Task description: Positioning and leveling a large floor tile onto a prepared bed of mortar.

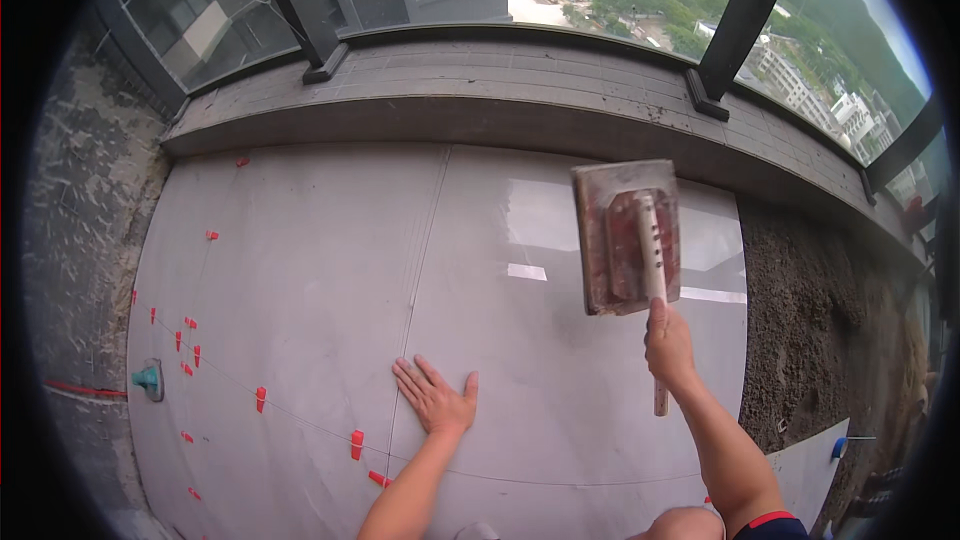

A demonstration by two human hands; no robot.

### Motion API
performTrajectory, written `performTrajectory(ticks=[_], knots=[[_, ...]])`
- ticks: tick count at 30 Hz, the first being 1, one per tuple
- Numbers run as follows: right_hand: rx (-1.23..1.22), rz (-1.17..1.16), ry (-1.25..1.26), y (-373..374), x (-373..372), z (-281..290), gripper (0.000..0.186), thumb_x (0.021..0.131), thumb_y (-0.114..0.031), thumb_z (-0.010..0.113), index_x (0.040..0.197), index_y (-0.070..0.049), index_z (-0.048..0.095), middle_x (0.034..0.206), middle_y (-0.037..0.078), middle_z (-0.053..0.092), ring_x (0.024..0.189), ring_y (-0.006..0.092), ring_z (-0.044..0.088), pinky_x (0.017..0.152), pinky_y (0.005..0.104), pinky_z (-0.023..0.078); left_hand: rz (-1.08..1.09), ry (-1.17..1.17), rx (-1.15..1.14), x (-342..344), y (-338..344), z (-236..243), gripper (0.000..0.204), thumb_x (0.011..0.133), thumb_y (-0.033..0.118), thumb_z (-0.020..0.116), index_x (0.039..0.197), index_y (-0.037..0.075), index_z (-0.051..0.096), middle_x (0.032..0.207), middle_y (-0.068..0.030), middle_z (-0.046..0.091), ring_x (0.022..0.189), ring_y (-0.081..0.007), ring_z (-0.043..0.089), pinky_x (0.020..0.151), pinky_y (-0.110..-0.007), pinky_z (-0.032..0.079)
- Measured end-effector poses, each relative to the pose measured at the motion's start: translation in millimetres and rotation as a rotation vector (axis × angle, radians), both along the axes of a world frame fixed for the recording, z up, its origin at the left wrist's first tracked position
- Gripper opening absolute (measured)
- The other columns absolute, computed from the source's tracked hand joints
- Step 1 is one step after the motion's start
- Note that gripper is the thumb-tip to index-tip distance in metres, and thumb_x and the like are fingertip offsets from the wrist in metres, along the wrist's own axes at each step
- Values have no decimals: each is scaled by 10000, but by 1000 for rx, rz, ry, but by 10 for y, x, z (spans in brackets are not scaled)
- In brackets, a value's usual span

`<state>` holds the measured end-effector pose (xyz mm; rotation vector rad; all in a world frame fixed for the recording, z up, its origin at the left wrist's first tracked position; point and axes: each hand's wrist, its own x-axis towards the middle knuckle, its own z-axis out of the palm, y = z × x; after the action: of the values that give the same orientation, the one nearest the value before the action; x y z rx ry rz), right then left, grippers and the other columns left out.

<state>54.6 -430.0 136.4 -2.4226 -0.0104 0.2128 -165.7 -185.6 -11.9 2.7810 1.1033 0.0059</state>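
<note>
My left hand (pixel 437 402) lies flat on the large grey tiles, fingers spread, right at the joint between two of them. In my right hand (pixel 669 340) is the pale handle of a tiling mallet with a broad rectangular head (pixel 627 237), worn and reddish-brown. The mallet is raised above the glossy right-hand tile (pixel 560 360), its head pointing away from me. Under my left hand the joint runs from the far wall toward me. Whether the mallet touches the tile cannot be made out; it appears to be held above it.
Red tile wedges (pixel 357 445) lie scattered over the left tile (pixel 300 290), and a thin string crosses the tiles. A teal suction cup (pixel 150 380) sits at the left edge. Rough dark mortar (pixel 800 310) borders the right. A low ledge (pixel 420 120) with window posts closes the far side.
</note>
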Motion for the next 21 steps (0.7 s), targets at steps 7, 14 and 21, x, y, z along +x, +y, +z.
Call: performTrajectory(ticks=[7, 14, 21], knots=[[190, 319, 602, 950, 360, 550, 558, 1030, -536, 426, 809, -37, 539, 629, 14, 499, 538, 138, 519, 491, 345, 442, 17, -24, -72, -19, 42, 55, 1067, 925, 635, 491, 1510, -163, 91, 1573, -412, 21, 1499, -504, -44, 1218, -553, -22], [482, 277, -74, 863, 77, 641, 598, 1045, -577, 368, 789, -54, 505, 588, 14, 488, 468, 130, 459, 439, 303, 385, 25, -11, -76, -17, 50, 9, 1050, 919, 657, 471, 1508, -155, 158, 1570, -417, 60, 1501, -509, -6, 1218, -552, 1], [-167, 397, 493, 1291, -185, -709, 814, 1018, -622, 329, 988, 122, 661, 850, 292, 681, 739, 395, 701, 673, 490, 561, 34, -5, -89, -10, 39, 48, 1041, 916, 605, 519, 1516, -146, 119, 1575, -408, 48, 1499, -508, -6, 1223, -542, 3]])
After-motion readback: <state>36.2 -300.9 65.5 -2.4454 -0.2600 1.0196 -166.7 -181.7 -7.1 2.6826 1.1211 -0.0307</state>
